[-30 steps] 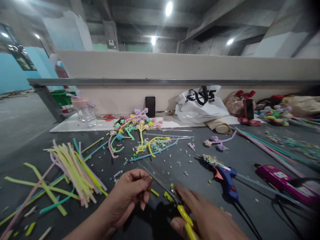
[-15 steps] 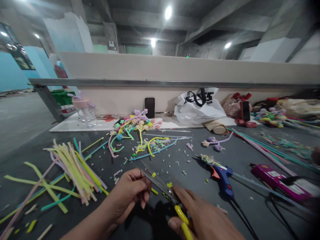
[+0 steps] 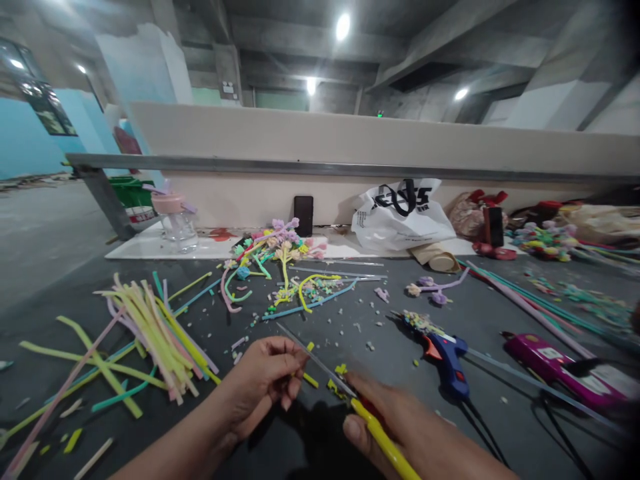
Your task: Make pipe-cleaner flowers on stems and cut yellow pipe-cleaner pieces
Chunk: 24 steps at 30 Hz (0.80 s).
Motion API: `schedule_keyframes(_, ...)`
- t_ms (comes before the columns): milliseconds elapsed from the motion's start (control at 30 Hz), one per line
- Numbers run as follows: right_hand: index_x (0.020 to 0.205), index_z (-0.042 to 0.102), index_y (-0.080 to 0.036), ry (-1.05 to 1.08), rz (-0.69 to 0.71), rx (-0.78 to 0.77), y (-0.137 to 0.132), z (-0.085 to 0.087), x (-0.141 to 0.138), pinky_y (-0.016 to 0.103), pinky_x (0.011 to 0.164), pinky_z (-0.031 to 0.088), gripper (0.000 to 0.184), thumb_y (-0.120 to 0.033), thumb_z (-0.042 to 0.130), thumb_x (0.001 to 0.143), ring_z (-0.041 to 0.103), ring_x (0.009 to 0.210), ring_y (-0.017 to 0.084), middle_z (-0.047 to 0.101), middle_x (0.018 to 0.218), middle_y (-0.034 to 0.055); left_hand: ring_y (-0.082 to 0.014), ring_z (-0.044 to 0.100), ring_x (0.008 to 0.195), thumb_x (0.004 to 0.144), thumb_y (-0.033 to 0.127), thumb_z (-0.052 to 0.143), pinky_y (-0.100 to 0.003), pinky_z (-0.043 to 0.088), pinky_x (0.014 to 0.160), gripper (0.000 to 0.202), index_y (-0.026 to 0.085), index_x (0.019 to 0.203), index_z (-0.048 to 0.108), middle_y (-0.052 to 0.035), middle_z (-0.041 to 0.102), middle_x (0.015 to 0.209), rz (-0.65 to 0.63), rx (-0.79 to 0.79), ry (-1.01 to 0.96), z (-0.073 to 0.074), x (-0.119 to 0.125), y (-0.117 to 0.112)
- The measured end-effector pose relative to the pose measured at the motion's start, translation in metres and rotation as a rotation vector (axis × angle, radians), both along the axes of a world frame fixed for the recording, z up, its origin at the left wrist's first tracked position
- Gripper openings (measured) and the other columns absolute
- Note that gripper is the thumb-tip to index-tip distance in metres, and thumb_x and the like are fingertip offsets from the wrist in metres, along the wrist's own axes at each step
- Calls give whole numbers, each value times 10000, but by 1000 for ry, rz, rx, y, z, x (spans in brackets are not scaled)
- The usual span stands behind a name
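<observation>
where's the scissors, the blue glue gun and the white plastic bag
scissors (image 3: 380, 435), head view, on the yellow handle in the right hand.
blue glue gun (image 3: 447, 360), head view, on the blue body.
white plastic bag (image 3: 400, 223), head view, on its front below the black print.

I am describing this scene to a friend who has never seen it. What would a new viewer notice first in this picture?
First come the two hands at the bottom centre: the right hand grips yellow-handled scissors, whose blades point to the left hand, which pinches something too small to tell. Next is the pile of pastel strips spread on the dark table at the left. The blue glue gun lies to the right of the hands.
</observation>
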State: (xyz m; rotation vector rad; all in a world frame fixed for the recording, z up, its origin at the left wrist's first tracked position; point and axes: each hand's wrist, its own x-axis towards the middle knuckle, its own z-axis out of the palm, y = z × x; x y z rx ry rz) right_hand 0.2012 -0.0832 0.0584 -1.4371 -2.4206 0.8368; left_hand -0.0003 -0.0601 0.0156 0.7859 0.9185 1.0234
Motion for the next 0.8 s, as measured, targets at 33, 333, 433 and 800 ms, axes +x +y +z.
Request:
schedule_keyframes(33,1031,571,-219,13,-5,-4,1,0,0,273,578,460,305,-385,430,817,590,604,184,655,705,59,-45,409,367,676,189,621,-145,321,337,104,120,629,558,28,481,481,4,-6,-6,-1,0,1)
schedule_keyframes(333,785,556,-173,15,85,-15,20,-21,-4,202,485,351,351,-442,340,850,518,571,128,588,661,7,-28,430,430,694,265,654,-136,330,388,204,105,634,543,17,500,572,-19,-41,-85,-4,-5,7)
schedule_keyframes(433,808,559,-174,-34,142,-31,30,-14,0,207,516,364,358,-460,347,849,535,589,132,599,683,11,-55,504,505,658,283,682,-169,415,487,214,121,698,549,9,543,644,55,-32,-45,-2,-12,12)
schedule_keyframes(800,1127,546,-294,-379,-20,219,96,2,-8,275,753,383,414,-229,580,719,578,922,220,611,1029,57,-43,359,379,594,333,639,-150,239,375,294,131,779,532,79,467,502,324,155,396,-18,-33,36)
